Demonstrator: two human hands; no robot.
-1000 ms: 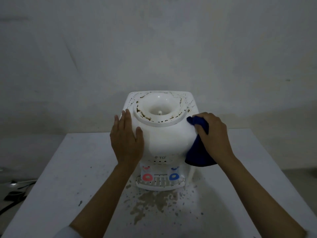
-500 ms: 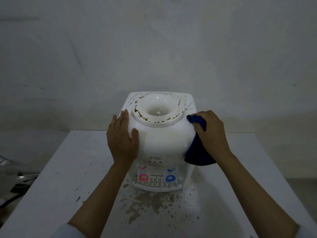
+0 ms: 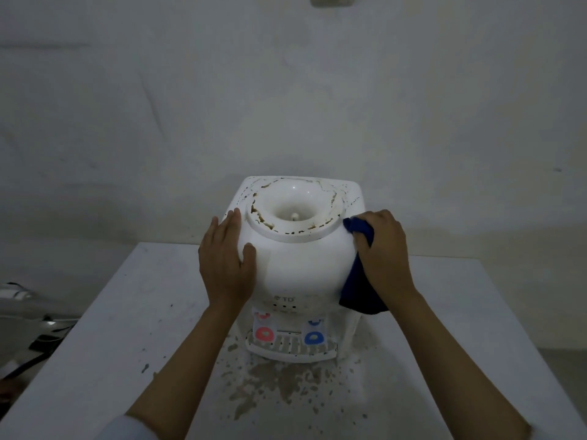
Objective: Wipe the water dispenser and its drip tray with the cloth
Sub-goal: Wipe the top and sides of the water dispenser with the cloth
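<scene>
A white tabletop water dispenser (image 3: 298,265) stands on a white table (image 3: 127,338), with brown grime around its top funnel. Its slotted drip tray (image 3: 290,349) sits at the front base under a red tap and a blue tap. My left hand (image 3: 224,265) lies flat on the dispenser's left side, fingers together, holding nothing. My right hand (image 3: 386,252) presses a dark blue cloth (image 3: 359,293) against the dispenser's upper right side; the cloth hangs down below my palm.
Brown splatter stains (image 3: 276,385) cover the tabletop in front of the tray. A plain wall (image 3: 286,106) rises right behind the dispenser. Dark cables and a pale object (image 3: 35,331) lie on the floor at the left, below the table edge.
My right hand with the cloth has slid slightly up the dispenser's right side. The left hand stays flat on the left side. The head camera has tilted up a little.
</scene>
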